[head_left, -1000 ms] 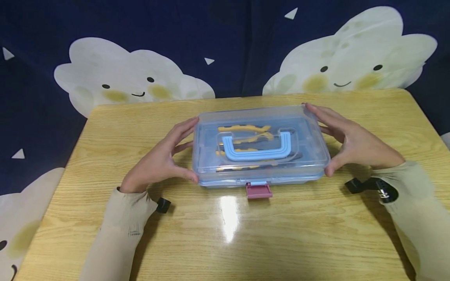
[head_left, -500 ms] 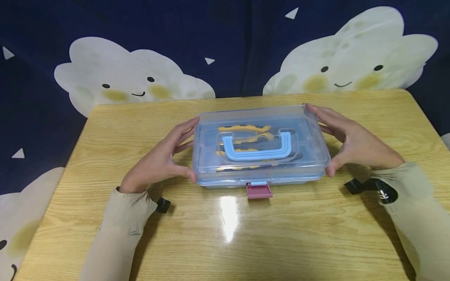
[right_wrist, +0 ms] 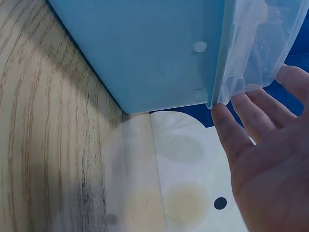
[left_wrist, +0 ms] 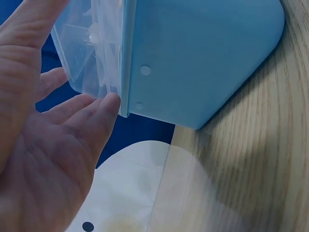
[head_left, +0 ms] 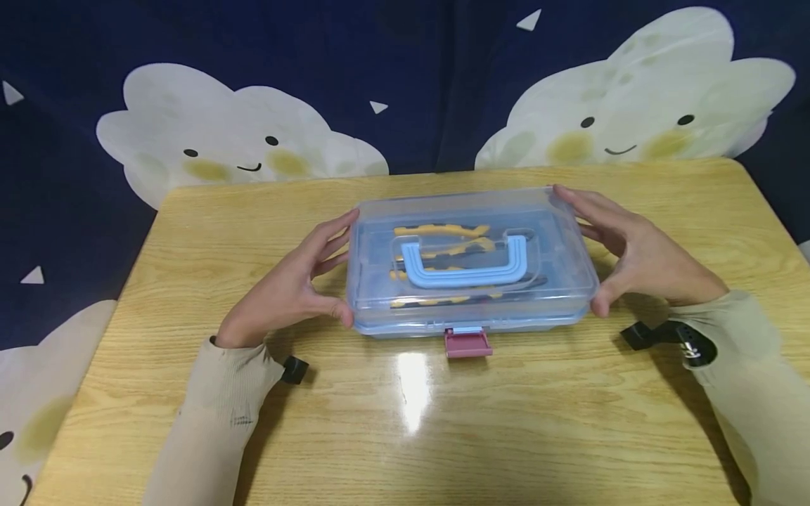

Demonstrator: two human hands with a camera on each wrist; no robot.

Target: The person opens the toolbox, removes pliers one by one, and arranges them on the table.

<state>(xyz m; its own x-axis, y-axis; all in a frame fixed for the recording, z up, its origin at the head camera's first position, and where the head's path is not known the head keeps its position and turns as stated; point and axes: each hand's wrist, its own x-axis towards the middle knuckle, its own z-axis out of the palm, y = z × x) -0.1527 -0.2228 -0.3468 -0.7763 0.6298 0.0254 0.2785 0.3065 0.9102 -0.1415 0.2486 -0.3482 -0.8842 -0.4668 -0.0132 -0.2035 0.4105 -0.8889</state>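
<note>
A plastic storage box (head_left: 468, 323) with a light blue base and a clear lid (head_left: 380, 214) stands on the table. On the lid lies a blue handle (head_left: 465, 279), folded flat. The pink latch (head_left: 467, 344) at the front is flipped outward. My left hand (head_left: 287, 295) grips the lid's left end, thumb at the front corner and fingers at the back. At the right end my right hand (head_left: 639, 256) holds the lid the same way. In both wrist views, fingertips touch the lid's edge beside the blue base (left_wrist: 193, 58). Several yellow-and-black handled tools (head_left: 443, 230) show through the lid.
The wooden table (head_left: 506, 436) extends around the box, with a bright reflection in front of it. Behind hangs a dark blue cloth (head_left: 418, 56) printed with white clouds. Black wrist straps (head_left: 671, 337) sit at the sleeves' cuffs.
The left thumb tip has shifted slightly left at the front corner. The whole view has moved a little; box, latch and right hand otherwise look the same.
</note>
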